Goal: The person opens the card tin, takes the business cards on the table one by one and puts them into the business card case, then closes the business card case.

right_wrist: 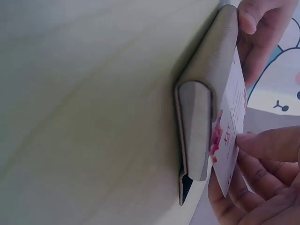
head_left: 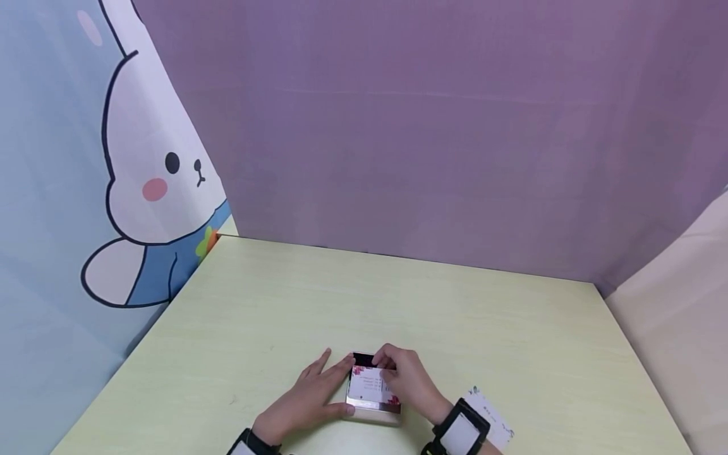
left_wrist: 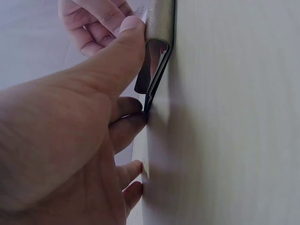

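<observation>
We look down at a pale yellow-green table [head_left: 398, 303] with a faint wood grain. A plain purple cloth [head_left: 432, 126] hangs behind it, a light blue curtain [head_left: 34, 189] printed with a white cartoon rabbit [head_left: 153, 183] hangs on the left, and a cream cloth [head_left: 677, 303] closes the right side.

At the near edge of the table, in the middle, lies a small grey card case [head_left: 372, 404], its flap raised a little off the surface. A white card [head_left: 371, 384] with pink flowers and small print rests on top of the case. Our left hand [head_left: 309, 395] lies flat beside the case, fingers straight, with the thumb pressed along its near edge and a fingertip touching its far corner. Our right hand [head_left: 406, 379] has its fingers curled, pinching the card by its right side against the case. Both wrists wear black bands.

Another white card [head_left: 491, 420] with a floral edge lies on the table just right of the right wrist, apart from the case.
</observation>
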`<control>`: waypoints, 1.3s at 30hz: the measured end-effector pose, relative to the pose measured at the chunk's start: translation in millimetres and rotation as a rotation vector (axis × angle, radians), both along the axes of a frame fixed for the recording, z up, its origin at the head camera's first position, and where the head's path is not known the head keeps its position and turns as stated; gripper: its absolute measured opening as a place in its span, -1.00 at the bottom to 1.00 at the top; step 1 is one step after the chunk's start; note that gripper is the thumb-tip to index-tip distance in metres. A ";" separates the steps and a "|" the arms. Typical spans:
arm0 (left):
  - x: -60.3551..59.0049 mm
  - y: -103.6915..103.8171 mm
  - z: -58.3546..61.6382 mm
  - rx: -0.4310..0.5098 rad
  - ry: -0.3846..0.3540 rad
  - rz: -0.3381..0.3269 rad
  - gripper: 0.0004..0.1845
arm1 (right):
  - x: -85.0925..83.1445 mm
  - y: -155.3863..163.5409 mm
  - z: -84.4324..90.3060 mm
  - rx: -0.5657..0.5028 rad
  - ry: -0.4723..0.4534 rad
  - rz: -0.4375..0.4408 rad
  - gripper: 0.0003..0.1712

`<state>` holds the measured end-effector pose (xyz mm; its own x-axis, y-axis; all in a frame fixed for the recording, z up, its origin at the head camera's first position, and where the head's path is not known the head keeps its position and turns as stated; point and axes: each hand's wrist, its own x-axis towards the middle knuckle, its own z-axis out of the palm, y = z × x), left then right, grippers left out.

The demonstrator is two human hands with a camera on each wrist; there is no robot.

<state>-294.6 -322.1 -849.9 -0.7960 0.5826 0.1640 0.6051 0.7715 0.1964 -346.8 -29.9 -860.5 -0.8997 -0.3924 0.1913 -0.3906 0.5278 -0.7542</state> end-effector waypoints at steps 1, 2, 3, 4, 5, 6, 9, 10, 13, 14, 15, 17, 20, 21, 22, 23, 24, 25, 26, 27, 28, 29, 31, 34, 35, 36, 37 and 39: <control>1.9 1.4 6.4 0.002 -0.001 -0.001 0.08 | 0.7 0.8 0.8 0.006 0.018 -0.003 -0.46; 4.3 3.6 13.8 0.006 -0.012 0.001 0.08 | 1.4 1.8 1.8 0.009 0.034 -0.004 -0.47; 7.1 5.5 21.4 0.019 -0.023 0.004 0.07 | 2.2 3.1 3.4 0.012 0.047 -0.006 -0.48; 9.6 7.5 29.6 0.022 -0.048 0.004 0.07 | 3.1 4.2 4.7 0.015 0.062 -0.005 -0.50; 11.3 8.9 34.0 0.051 -0.071 0.004 0.06 | 3.9 5.4 6.0 0.014 0.064 0.006 -0.53; 12.3 9.9 36.7 0.059 -0.076 0.005 0.06 | 4.7 6.4 6.8 0.011 0.067 0.016 -0.55; 12.8 12.4 38.4 0.083 -0.089 0.016 0.05 | 7.4 8.7 7.0 0.008 0.055 0.066 -0.64; 11.3 12.1 34.7 0.077 -0.088 0.016 0.05 | 8.3 8.7 5.2 0.010 0.046 0.087 -0.68; 6.1 11.1 19.0 0.082 -0.082 0.027 0.05 | 11.3 8.9 2.4 0.025 0.028 0.132 -0.76; 3.8 10.3 12.2 0.082 -0.085 0.029 0.05 | 12.1 9.2 1.7 0.029 0.016 0.140 -0.78; 0.8 8.9 3.8 0.083 -0.082 0.024 0.06 | 13.6 9.1 3.7 0.035 0.009 0.143 -0.79; -5.4 6.1 -13.7 0.094 -0.083 0.019 0.07 | 17.4 9.0 11.1 0.046 0.009 0.149 -0.79; -11.1 2.6 -26.1 0.091 -0.075 -0.005 0.08 | 24.9 7.9 26.7 0.056 0.000 0.140 -0.75; -11.4 2.1 -26.4 0.090 -0.072 -0.010 0.08 | 27.2 7.5 31.6 0.060 0.004 0.137 -0.74; -9.6 2.8 -19.6 0.075 -0.078 -0.008 0.08 | 29.6 7.1 35.8 0.057 0.008 0.136 -0.73; -7.0 3.8 -10.6 0.061 -0.084 -0.009 0.07 | 31.6 6.7 39.9 0.061 0.011 0.131 -0.72; -4.8 4.4 -2.4 0.044 -0.072 -0.012 0.06 | 32.6 6.5 41.9 0.061 0.011 0.130 -0.73; -0.5 6.5 8.1 0.023 -0.063 -0.015 0.06 | 33.9 7.6 41.6 0.062 0.014 0.128 -0.74; 3.3 8.8 16.4 0.014 -0.070 -0.011 0.06 | 35.1 8.4 40.0 0.061 0.015 0.128 -0.76; 3.9 9.6 14.9 0.004 -0.047 -0.009 0.05 | 35.9 9.8 37.7 0.062 0.017 0.130 -0.78; 5.2 10.6 16.1 -0.010 -0.047 -0.003 0.05 | 36.8 10.9 35.8 0.063 0.018 0.133 -0.79; 4.3 10.6 9.4 -0.003 -0.034 -0.009 0.05 | 37.4 12.3 32.9 0.067 0.017 0.135 -0.80; 1.1 10.2 -8.5 0.021 -0.038 -0.004 0.07 | 38.7 15.5 27.8 0.063 0.010 0.138 -0.80; -3.7 9.0 -37.3 0.043 -0.046 0.001 0.08 | 42.7 22.1 23.4 0.064 0.007 0.133 -0.77; -3.9 9.3 -43.1 0.047 -0.042 -0.003 0.09 | 43.3 25.5 19.6 0.061 0.017 0.135 -0.75; -3.3 9.7 -46.3 0.048 -0.042 0.002 0.10 | 44.0 29.3 16.0 0.058 0.029 0.133 -0.73; -2.3 10.4 -48.4 0.047 -0.041 0.003 0.10 | 44.6 33.7 12.3 0.059 0.038 0.129 -0.71; 0.4 12.4 -49.4 0.043 -0.036 0.003 0.10 | 46.7 44.2 6.5 0.068 0.068 0.112 -0.69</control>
